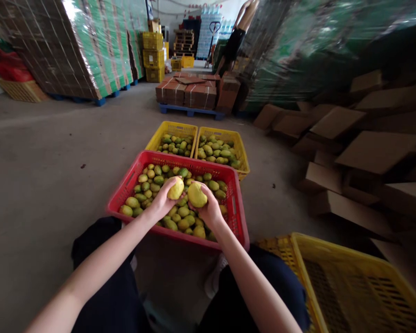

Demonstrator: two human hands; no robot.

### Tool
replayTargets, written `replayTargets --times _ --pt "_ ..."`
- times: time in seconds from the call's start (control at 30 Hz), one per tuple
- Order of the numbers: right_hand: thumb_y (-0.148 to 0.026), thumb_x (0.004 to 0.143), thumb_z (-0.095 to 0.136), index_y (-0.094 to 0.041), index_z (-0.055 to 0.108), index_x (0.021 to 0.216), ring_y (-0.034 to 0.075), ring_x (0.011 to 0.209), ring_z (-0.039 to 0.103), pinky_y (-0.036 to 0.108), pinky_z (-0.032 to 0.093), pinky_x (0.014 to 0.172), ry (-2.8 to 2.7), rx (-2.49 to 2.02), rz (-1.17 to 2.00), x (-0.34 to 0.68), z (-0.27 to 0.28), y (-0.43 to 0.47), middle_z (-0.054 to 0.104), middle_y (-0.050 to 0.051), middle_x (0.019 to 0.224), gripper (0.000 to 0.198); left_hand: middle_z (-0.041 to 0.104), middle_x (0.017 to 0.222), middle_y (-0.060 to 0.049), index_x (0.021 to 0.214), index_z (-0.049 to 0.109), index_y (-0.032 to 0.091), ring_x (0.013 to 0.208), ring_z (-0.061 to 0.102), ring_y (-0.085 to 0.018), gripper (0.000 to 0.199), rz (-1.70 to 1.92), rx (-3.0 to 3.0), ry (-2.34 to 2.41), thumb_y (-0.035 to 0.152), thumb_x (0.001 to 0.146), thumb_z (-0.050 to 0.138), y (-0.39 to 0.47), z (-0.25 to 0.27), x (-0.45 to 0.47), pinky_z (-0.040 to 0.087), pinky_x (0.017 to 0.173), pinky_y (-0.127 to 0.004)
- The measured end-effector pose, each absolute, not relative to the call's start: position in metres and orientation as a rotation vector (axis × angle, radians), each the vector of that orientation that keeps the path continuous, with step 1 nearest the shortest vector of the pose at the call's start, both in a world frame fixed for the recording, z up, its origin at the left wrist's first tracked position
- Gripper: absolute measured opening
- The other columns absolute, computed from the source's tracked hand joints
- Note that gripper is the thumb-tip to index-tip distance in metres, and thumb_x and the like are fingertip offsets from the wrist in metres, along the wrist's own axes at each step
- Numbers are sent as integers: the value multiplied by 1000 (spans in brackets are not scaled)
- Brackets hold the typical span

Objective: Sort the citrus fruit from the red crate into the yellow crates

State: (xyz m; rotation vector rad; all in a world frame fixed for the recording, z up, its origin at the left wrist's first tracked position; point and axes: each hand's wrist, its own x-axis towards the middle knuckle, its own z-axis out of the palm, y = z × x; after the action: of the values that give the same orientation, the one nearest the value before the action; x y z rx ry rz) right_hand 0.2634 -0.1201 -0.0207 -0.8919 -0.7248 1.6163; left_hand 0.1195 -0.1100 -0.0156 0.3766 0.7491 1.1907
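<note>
My left hand point(163, 200) is wrapped round a yellow lemon point(175, 189). Close beside it, my right hand point(211, 209) grips another lemon point(197, 195), larger looking and slightly greenish. Both hands are over a red plastic crate point(241, 210) that stands on the floor between my knees. Many yellow and green lemons point(183, 212) lie loose in this crate, partly hidden under my hands and forearms.
Behind the red crate stand two yellow crates point(241, 143) of greener lemons. A large yellow crate point(300, 259) is by my right knee. Cardboard boxes point(364, 143) lie piled at right. Bundled flat cartons point(199, 95) rest on a blue pallet; a person point(237, 39) stands behind.
</note>
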Motion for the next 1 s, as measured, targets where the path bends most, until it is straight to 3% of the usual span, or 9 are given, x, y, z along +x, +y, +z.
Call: replayTargets --times 0.07,0.17,0.23,0.33,0.47,0.7,0.87,1.0 --pt "-40 67 69 -22 59 88 12 51 54 20 37 38 -745 -898 1588 260 -24 -121 62 -3 70 29 65 71 1 89 62 16 54 59 -9 17 1187 353 795 27 77 65 -110 -16 122 49 50 -18" --pt "-42 66 70 -20 58 80 13 56 58 22 43 43 -585 -910 1616 258 -26 -119 63 -2 69 28 65 67 -3 83 62 12 56 61 -11 25 1177 272 774 37 83 56 -107 -17 124 51 52 -20" --pt "-43 67 69 -20 60 81 16 65 63 26 51 53 -513 -914 1616 258 -27 -116 66 1 74 29 66 68 -6 85 64 10 62 64 -13 32 1184 239 722 39 87 50 -103 -18 124 53 57 -21" --pt "-45 68 67 -21 62 87 19 73 66 30 54 60 -560 -861 1603 259 -27 -113 69 1 80 30 69 75 -4 98 64 14 67 65 -13 26 1214 242 647 34 87 51 -96 -20 122 54 61 -22" --pt "-47 75 61 -21 65 92 18 69 66 29 53 55 -566 -786 1648 262 -22 -113 70 2 82 32 70 85 -2 102 63 19 65 66 -13 24 1232 228 597 34 86 54 -94 -21 120 54 59 -23" --pt "-34 69 66 -19 66 89 15 54 62 21 44 39 -515 -657 1714 266 -19 -115 69 1 73 25 67 73 -1 94 66 16 53 63 -12 18 1244 342 675 25 81 58 -105 -15 127 51 48 -20" --pt "-34 80 53 -16 66 90 18 66 67 27 55 55 -300 -576 1780 270 -19 -111 72 6 77 24 67 67 -7 81 68 11 66 66 -16 25 1280 165 579 26 84 48 -101 -13 129 56 63 -26" --pt "-33 83 51 -19 64 94 18 77 68 28 56 63 -172 -481 1727 267 -17 -109 73 5 87 22 71 82 -8 87 68 12 83 68 -19 24 1345 -18 472 25 82 49 -97 -9 129 55 77 -31"
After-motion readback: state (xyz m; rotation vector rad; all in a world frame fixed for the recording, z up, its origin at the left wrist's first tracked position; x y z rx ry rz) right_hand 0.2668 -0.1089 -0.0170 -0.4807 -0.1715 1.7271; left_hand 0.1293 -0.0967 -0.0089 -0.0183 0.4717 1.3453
